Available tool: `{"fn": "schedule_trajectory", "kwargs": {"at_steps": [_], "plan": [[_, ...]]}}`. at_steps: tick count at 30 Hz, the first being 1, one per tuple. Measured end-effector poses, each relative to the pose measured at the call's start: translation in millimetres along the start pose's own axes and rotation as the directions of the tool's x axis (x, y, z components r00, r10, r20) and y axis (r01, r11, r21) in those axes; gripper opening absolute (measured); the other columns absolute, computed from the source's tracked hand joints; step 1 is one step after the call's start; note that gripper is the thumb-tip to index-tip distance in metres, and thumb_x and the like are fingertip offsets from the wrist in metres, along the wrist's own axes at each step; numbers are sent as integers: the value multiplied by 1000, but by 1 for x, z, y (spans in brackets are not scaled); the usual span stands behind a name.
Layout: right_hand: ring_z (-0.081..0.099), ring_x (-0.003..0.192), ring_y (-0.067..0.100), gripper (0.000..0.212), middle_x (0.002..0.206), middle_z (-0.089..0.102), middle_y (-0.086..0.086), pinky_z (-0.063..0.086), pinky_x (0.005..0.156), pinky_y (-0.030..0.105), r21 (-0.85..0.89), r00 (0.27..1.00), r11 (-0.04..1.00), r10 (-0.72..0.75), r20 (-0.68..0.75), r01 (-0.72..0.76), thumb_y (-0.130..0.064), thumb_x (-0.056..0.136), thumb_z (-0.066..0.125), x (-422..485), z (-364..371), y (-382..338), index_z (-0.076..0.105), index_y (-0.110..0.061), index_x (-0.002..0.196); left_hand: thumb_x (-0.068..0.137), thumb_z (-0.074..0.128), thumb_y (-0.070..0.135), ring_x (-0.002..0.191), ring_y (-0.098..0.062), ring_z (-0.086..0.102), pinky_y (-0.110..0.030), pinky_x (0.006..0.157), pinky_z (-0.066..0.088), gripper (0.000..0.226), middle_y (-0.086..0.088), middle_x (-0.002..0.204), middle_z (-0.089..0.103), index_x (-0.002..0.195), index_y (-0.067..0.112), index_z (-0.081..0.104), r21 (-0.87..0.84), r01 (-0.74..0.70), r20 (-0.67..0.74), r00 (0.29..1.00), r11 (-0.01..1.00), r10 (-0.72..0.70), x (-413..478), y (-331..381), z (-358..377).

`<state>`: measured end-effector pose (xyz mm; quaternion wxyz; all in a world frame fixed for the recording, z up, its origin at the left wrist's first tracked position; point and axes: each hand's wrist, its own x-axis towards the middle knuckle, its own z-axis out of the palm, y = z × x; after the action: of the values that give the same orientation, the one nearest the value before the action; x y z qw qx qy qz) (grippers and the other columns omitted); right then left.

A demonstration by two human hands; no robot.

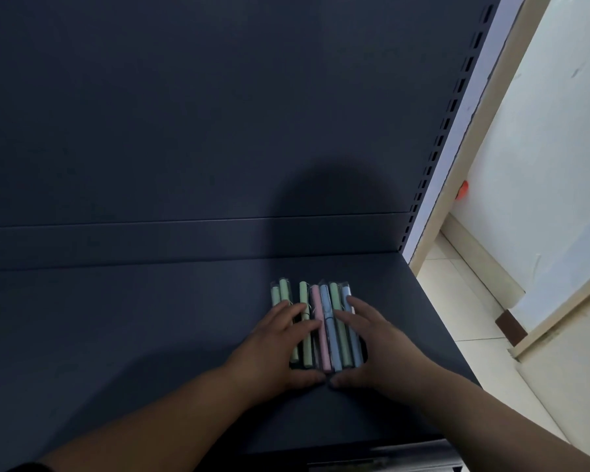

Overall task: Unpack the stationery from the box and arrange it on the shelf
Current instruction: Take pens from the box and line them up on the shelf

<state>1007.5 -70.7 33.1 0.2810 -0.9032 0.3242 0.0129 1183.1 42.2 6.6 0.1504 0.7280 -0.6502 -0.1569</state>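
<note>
Dark blue metal fills most of the view: a tall back panel (184, 114) and, below it, the flat shelf (116, 318), with a slotted upright (453, 107) along the right edge and pale floor tiles (457, 301) beyond. Both bare forearms reach in from below. The left hand (273, 345) and right hand (378, 345) lie flat with fingers straight, pressing on a row of pastel pens (324, 301) in clear sleeves, thumbs nearly meeting at the near ends. The pens rest side by side on the shelf near its right end.
</note>
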Motion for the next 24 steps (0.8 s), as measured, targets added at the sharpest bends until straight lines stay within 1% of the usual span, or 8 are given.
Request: {"fn": "schedule_trajectory", "kwargs": {"at_steps": [4,10,14,17,18,20,21,24], "plan": [[21,143,9,94,159,8,-13,21,112,20,-20,996,999,-28,-84,26,-53,74,74,7,0,-1,23,-33,150,80,64,56,145,-7,0,-15,110,3,81,11,158,7,148,32,26,-9,5,-29,1000,1000,-6,10,2,-1],[25,141,8,102,157,21,-9,21,111,18,93,998,995,-40,-54,45,-44,64,85,19,-11,-2,28,-34,148,69,75,57,142,0,1,-24,119,12,99,18,155,0,149,32,22,-184,72,-108,990,980,-93,2,1,-4],[44,122,6,78,143,45,-6,27,91,9,137,970,985,-71,-230,105,-44,71,80,40,-11,-19,45,-27,139,75,68,59,144,-4,8,-22,118,14,87,15,156,7,147,33,28,-228,203,-212,944,952,-252,-29,-5,-6],[52,108,13,62,131,49,-7,43,74,13,169,973,979,-80,-214,117,-47,81,70,49,-1,-50,47,-30,136,81,64,53,141,-4,19,-12,112,14,69,12,154,19,142,32,39,-227,299,-316,878,927,-360,-59,-14,-14],[51,110,14,60,130,49,-7,44,76,16,150,976,980,-103,-194,134,-45,82,69,48,6,-63,47,-31,136,83,64,50,140,-4,22,-8,109,13,65,10,153,22,140,30,42,-219,327,-346,855,919,-387,-71,-17,-19],[44,125,13,62,139,47,-6,31,95,16,62,968,976,-195,-156,207,-40,83,70,43,23,-88,45,-30,138,85,65,42,138,-4,27,4,100,8,60,7,150,26,138,24,46,-208,390,-387,810,897,-441,-100,-24,-31],[41,129,12,63,142,45,-5,26,97,13,43,963,969,-238,-129,245,-38,83,70,38,32,-101,44,-30,139,85,66,38,137,-5,29,8,95,4,58,4,149,28,137,21,46,-207,425,-402,784,881,-472,-117,-29,-36],[40,132,11,62,145,41,-5,25,101,13,42,945,944,-325,-28,326,-37,87,67,19,57,-144,40,-29,142,84,68,34,137,-10,33,6,95,5,58,-1,149,30,136,20,48,-198,521,-467,695,830,-547,-177,-46,-44]]}}
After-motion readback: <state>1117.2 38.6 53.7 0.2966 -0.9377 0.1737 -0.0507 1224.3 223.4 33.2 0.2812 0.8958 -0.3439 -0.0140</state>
